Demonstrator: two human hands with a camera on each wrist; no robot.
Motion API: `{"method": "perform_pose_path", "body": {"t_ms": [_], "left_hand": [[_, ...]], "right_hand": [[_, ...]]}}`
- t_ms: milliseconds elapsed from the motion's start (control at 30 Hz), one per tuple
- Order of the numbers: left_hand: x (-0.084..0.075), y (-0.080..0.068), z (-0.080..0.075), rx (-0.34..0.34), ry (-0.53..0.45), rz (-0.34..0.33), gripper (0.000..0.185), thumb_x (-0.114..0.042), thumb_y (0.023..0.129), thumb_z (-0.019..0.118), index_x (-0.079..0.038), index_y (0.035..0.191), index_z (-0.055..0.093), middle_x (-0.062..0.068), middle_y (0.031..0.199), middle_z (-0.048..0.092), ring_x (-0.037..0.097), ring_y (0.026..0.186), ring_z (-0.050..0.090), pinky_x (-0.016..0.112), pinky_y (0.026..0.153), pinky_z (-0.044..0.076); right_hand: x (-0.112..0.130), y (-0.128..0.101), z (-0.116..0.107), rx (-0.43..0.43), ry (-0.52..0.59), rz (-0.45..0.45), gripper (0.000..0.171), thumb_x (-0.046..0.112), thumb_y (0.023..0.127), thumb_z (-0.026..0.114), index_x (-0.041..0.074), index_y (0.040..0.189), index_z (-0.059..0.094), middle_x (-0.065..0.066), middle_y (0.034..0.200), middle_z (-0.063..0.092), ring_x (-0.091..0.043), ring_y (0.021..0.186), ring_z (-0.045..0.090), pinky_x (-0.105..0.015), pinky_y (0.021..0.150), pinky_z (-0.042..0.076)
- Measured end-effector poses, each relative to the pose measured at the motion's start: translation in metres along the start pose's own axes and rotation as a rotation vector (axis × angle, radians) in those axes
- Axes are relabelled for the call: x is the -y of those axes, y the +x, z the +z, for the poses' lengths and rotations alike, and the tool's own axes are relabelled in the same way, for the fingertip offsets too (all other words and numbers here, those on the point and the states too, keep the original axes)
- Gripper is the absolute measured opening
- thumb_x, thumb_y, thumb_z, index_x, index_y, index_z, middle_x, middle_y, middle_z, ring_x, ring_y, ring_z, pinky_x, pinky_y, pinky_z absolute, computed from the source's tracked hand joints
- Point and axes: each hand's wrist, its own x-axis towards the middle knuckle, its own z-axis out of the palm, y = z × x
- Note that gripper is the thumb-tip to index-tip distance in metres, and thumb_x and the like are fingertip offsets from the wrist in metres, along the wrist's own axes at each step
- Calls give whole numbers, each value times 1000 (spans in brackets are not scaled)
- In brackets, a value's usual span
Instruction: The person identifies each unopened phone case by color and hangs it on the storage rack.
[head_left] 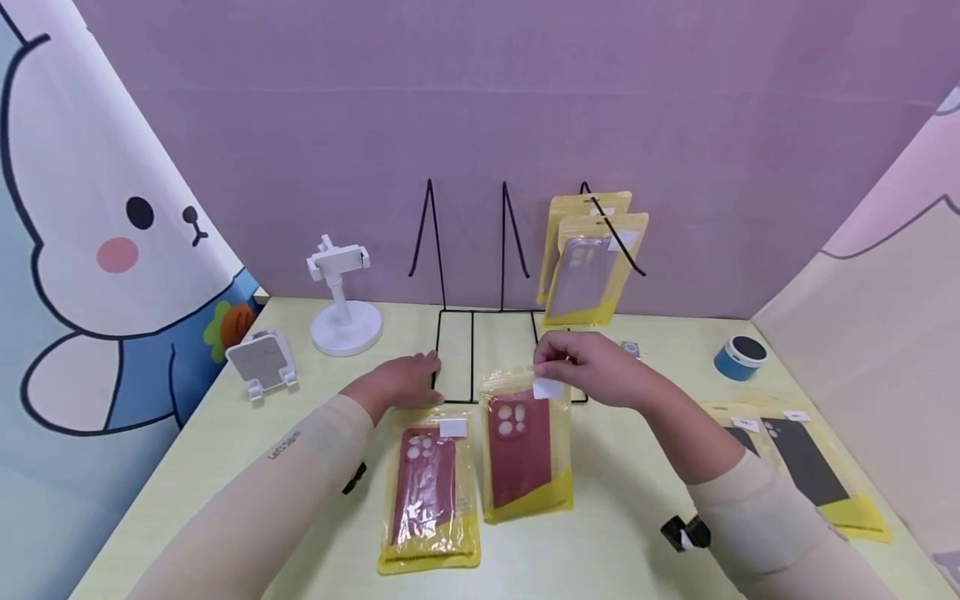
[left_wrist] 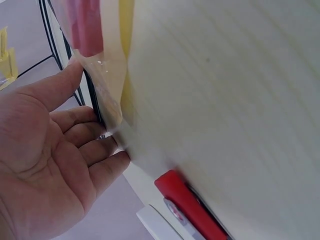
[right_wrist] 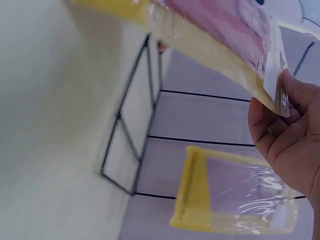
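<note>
My right hand [head_left: 592,367] pinches the top edge of a clear-and-yellow pouch with a dark red phone case [head_left: 519,446] inside, by its white label. The pouch hangs tilted in front of the wire display rack [head_left: 472,354]. My left hand [head_left: 405,383] holds the left front corner of the rack's base, thumb and fingers at the black wire [left_wrist: 92,95]. A second pouch with a red phone case [head_left: 424,483] lies on the table just in front of that hand. On the rack's right hook hang two pouches, the front one with a lilac phone case [head_left: 581,271].
The left and middle hooks [head_left: 513,229] stick out forward. A white phone stand [head_left: 345,321] and a smaller stand [head_left: 262,364] are at the left. A blue round speaker [head_left: 740,358] and pouches with black cases [head_left: 806,458] lie at the right.
</note>
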Motion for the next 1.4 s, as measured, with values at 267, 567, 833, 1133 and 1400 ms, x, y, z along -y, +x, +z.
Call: {"method": "perform_pose_path", "body": {"t_ms": [267,567,833,1133,1400], "left_hand": [[0,0,1,-1,-1,-4,76,-42,95,61,-5,153,30,17,162,19,36,148,24,49,121,24],[-1,-4,-2,-5,-20,16,72,-39,95,61,-4,152,33,17,162,18,36,149,22,49,121,23],[-3,-7,-3,-11,-19,19,71,-38,96,61,-4,151,34,17,162,19,37,148,23,50,121,23],[-2,-4,-1,-10,-32,-5,71,-41,94,62,-7,151,36,15,163,19,35,149,23,49,121,23],[-1,-3,0,-7,-38,-16,72,-42,94,63,-7,151,35,14,163,18,34,149,23,49,121,24]], "right_hand": [[27,-4,-19,-73,-40,-75,11,29,97,62,18,95,64,4,86,64,-15,79,58,-32,69,51],[42,2,-37,-245,-77,-86,5,21,98,60,18,99,64,3,91,65,-16,85,59,-37,72,54],[51,10,-42,-396,-100,-113,8,24,99,60,16,99,62,2,86,63,-16,73,54,-32,62,49],[55,23,-48,-418,-126,-132,13,28,99,59,16,101,62,4,95,65,-14,87,55,-36,77,46],[55,32,-50,-416,-206,-34,17,34,99,58,18,103,63,4,97,67,-17,82,55,-36,73,46]]}}
